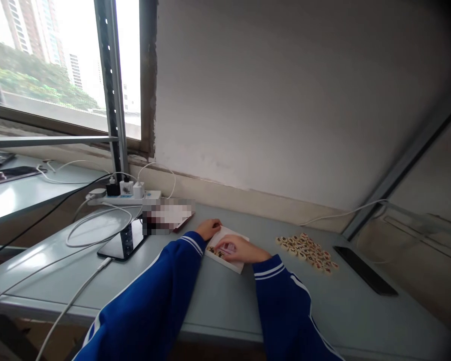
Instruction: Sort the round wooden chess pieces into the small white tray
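A shallow white box [235, 267] lies slightly askew on the grey table in front of me. Inside are a few round Chinese chess pieces [211, 249] with dark characters, at its left end, and something pale purple. My left hand [209, 229] is closed at the box's far left edge, fingers curled on it. Over the box, my right hand [240, 249] has its fingers bent together at the pieces; what they pinch, if anything, is hidden. To the right, apart from both hands, a loose pile of similar round pieces [306, 251] with red and dark markings is spread out.
A dark flat bar [364, 271] lies right of the pile. On the left are a phone [126, 241] on a white cable, a power strip [152, 195] with several chargers, and a pixelated flat item [182, 214]. Wall and metal shelf posts [115, 90] bound the table.
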Demonstrator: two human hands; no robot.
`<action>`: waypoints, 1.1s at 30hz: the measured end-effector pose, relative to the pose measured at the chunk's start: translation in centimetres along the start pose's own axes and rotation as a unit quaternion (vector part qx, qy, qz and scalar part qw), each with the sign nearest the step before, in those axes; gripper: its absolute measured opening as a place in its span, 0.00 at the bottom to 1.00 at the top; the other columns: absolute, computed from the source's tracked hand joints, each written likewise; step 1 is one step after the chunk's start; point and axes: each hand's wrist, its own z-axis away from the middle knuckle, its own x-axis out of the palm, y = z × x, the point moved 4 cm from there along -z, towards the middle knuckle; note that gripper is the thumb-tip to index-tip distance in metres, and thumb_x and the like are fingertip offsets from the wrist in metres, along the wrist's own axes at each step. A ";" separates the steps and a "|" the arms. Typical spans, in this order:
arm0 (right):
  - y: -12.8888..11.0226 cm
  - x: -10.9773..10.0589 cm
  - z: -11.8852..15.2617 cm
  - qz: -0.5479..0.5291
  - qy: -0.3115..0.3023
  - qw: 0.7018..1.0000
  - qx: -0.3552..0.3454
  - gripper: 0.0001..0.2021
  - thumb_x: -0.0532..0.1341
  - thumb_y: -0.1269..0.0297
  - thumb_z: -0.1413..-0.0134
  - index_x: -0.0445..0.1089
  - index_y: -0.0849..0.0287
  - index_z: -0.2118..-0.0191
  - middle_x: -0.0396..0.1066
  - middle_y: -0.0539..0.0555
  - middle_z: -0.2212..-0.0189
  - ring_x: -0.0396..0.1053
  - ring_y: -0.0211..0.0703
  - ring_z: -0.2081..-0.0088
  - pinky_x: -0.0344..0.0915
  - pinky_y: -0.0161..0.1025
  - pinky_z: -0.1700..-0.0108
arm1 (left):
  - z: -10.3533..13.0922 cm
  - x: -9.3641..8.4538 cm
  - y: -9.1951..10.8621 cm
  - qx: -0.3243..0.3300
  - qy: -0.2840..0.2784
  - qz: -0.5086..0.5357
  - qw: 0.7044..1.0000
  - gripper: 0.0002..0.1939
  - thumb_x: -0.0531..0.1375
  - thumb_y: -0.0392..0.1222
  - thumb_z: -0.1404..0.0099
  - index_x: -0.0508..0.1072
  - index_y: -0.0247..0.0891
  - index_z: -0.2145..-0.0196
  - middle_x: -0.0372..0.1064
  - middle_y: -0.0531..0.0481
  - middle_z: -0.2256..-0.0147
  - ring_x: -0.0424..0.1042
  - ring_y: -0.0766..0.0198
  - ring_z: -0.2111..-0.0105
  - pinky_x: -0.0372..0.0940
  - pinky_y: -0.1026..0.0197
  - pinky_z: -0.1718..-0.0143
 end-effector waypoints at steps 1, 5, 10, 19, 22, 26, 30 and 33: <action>-0.8 0.9 -0.4 -0.009 -0.025 1.000 -0.008 0.16 0.60 0.72 0.61 0.69 0.57 0.61 0.68 0.51 0.63 0.64 0.37 0.63 0.60 0.34 0.60 | 0.0 0.0 0.0 0.003 0.001 -0.003 1.000 0.12 0.50 0.38 0.41 0.71 0.34 0.65 0.70 0.49 0.70 0.65 0.65 0.70 0.57 0.66 0.70; -1.2 1.5 -0.5 -0.006 -0.001 1.000 0.028 0.10 0.61 0.73 0.62 0.69 0.59 0.67 0.69 0.49 0.69 0.63 0.35 0.70 0.60 0.32 0.65 | -0.2 0.1 -0.2 0.007 0.003 -0.003 1.000 0.11 0.51 0.38 0.42 0.71 0.36 0.65 0.70 0.50 0.69 0.66 0.65 0.70 0.57 0.66 0.69; 1.2 -1.3 1.7 -0.033 0.079 0.992 0.088 0.13 0.60 0.67 0.59 0.67 0.59 0.62 0.69 0.50 0.66 0.64 0.35 0.69 0.60 0.33 0.65 | -0.4 0.2 -0.4 0.001 -0.001 -0.006 1.000 0.12 0.50 0.38 0.42 0.71 0.36 0.65 0.70 0.50 0.70 0.66 0.65 0.70 0.57 0.66 0.70; 7.3 -5.5 13.9 0.142 0.210 0.944 0.213 0.10 0.55 0.62 0.54 0.66 0.57 0.64 0.68 0.53 0.67 0.64 0.41 0.66 0.60 0.39 0.60 | -0.7 0.6 -1.0 0.008 0.004 0.004 1.000 0.12 0.50 0.39 0.42 0.71 0.37 0.65 0.70 0.50 0.69 0.67 0.64 0.69 0.57 0.65 0.69; 10.1 -6.3 18.5 0.201 0.216 0.922 0.249 0.06 0.54 0.64 0.56 0.66 0.58 0.70 0.66 0.53 0.68 0.64 0.41 0.66 0.60 0.39 0.61 | -0.6 0.5 -0.9 0.004 0.003 0.009 1.000 0.12 0.50 0.39 0.43 0.71 0.37 0.65 0.70 0.50 0.69 0.66 0.64 0.69 0.56 0.65 0.70; 12.5 -7.3 21.9 0.269 0.248 0.889 0.276 0.05 0.53 0.66 0.56 0.66 0.58 0.74 0.64 0.54 0.65 0.64 0.42 0.64 0.60 0.39 0.61 | -0.5 0.3 -0.5 0.003 0.001 0.018 1.000 0.12 0.50 0.38 0.43 0.71 0.36 0.65 0.70 0.50 0.70 0.66 0.64 0.69 0.57 0.65 0.69; 11.9 -7.8 21.8 0.332 0.241 0.859 0.306 0.05 0.53 0.66 0.55 0.66 0.57 0.74 0.63 0.54 0.65 0.63 0.44 0.63 0.60 0.39 0.66 | -0.4 0.3 -0.4 -0.003 0.004 0.019 1.000 0.11 0.50 0.38 0.43 0.71 0.36 0.67 0.70 0.50 0.71 0.66 0.64 0.69 0.56 0.66 0.71; 8.8 -7.5 19.1 0.286 0.218 0.894 0.267 0.06 0.53 0.65 0.53 0.66 0.56 0.74 0.64 0.53 0.67 0.63 0.43 0.65 0.59 0.39 0.66 | -0.4 0.2 -0.4 -0.007 0.000 0.015 1.000 0.10 0.50 0.38 0.43 0.71 0.36 0.67 0.70 0.51 0.71 0.66 0.65 0.70 0.55 0.66 0.71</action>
